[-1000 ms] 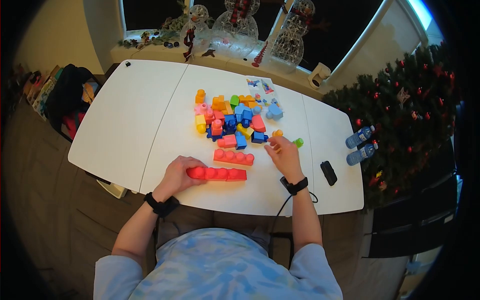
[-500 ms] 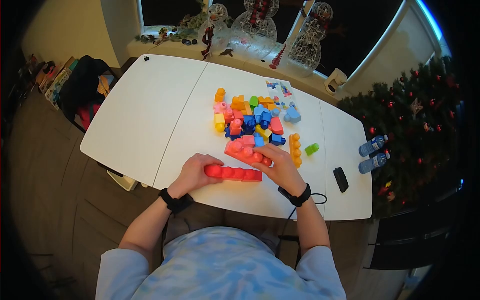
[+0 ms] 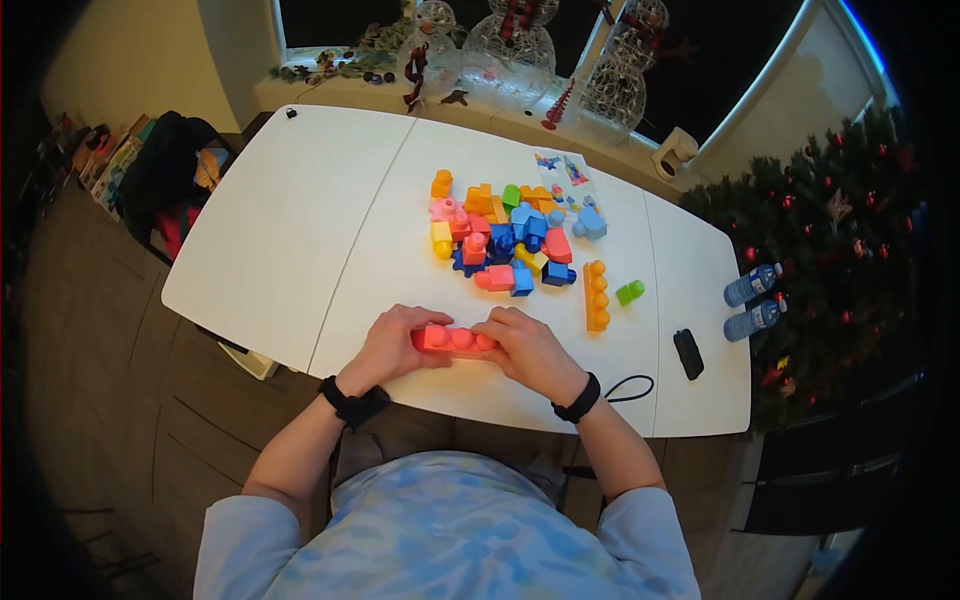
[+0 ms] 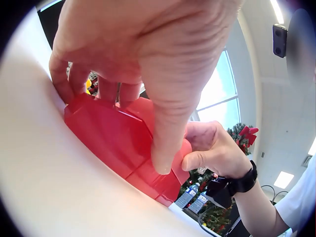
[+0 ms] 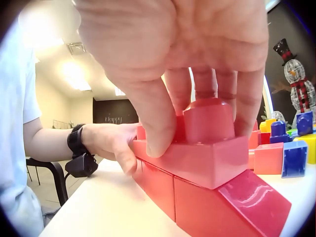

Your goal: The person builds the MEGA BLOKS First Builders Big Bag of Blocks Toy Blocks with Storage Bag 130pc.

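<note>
White table (image 3: pixel 250 230) under our work. Red brick row (image 5: pixel 210 205) lies by near edge; long pink brick (image 5: pixel 197 160) atop it. Our left hand (image 3: pixel 393 346) grips row's end, right hand (image 3: pixel 530 350) pinches pink brick. We judge: stacking step, seating unclear; next calls for aligned, firm downward press.

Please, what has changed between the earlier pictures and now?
The right hand took hold of the long pink brick and moved it toward the person, onto the row of red blocks; it still holds it there. The left hand still grips that row's left end. The block pile and the small green block stayed where they were.
</note>
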A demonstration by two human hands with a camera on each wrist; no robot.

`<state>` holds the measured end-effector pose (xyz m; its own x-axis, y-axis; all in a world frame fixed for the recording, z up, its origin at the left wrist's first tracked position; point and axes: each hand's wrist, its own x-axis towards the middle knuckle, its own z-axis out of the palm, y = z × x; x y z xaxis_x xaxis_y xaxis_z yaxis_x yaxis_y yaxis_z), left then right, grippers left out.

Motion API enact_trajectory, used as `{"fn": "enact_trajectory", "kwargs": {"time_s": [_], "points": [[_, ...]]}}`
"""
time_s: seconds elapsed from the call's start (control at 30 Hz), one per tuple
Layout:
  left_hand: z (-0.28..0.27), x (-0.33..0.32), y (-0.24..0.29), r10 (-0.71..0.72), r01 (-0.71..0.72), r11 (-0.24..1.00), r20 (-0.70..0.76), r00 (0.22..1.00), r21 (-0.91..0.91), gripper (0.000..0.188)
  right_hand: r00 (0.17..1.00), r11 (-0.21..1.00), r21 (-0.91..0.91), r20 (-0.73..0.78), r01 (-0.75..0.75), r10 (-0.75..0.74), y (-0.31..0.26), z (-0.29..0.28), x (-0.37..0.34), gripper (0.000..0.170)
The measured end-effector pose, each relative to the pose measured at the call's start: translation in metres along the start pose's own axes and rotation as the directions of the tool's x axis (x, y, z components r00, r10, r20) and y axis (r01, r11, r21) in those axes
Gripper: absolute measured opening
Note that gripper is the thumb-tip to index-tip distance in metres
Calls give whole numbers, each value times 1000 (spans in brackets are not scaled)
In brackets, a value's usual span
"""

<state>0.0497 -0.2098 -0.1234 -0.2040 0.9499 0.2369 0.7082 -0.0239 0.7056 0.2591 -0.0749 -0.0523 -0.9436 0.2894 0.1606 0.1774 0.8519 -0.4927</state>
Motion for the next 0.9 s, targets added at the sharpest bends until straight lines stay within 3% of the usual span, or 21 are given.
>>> {"fn": "enact_trajectory", "kwargs": {"time_s": [0.07, 0.27, 0.43, 0.53, 0.6, 0.67, 0.73, 0.77, 0.83, 0.9], "points": [[-6, 2, 11, -77, 75, 972, 2, 997, -225, 43, 1000, 1000, -14, -17, -4, 4, 0, 5, 0, 26], [0, 2, 17, -131, 131, 986, 9, 991, -105, 40, 998, 998, -29, -32, -52, 51, -2, 14, -6, 29], [-1, 2, 17, -126, 128, 985, 18, 992, -115, 39, 996, 999, -16, -73, -51, 50, 1, 16, -10, 30], [-3, 1, 21, -130, 132, 985, 22, 991, -112, 40, 997, 994, 84, -16, -76, 78, 7, 2, -9, 29], [-4, 3, 19, -143, 145, 983, 27, 989, -108, 40, 961, 993, 59, -252, -98, 110, 20, -16, -14, 31], [-2, 1, 17, -118, 120, 986, 23, 993, -114, 40, 846, 928, -7, -413, -373, 337, 41, -39, -21, 33], [-1, 1, 15, -122, 125, 984, 28, 992, -129, 40, 707, 780, -110, -514, -616, 486, 59, -56, -30, 37], [-1, 1, 14, -122, 124, 982, 28, 992, -140, 40, 706, 779, -109, -513, -617, 488, 70, -58, -37, 37], [-2, 2, 14, -102, 103, 988, 17, 995, -113, 39, 622, 611, -225, -531, -759, 576, 98, -48, -48, 44], [0, 4, 14, -83, 83, 992, 7, 997, -98, 38, 624, 595, -233, -476, -769, 620, 116, -33, -56, 44]]}}
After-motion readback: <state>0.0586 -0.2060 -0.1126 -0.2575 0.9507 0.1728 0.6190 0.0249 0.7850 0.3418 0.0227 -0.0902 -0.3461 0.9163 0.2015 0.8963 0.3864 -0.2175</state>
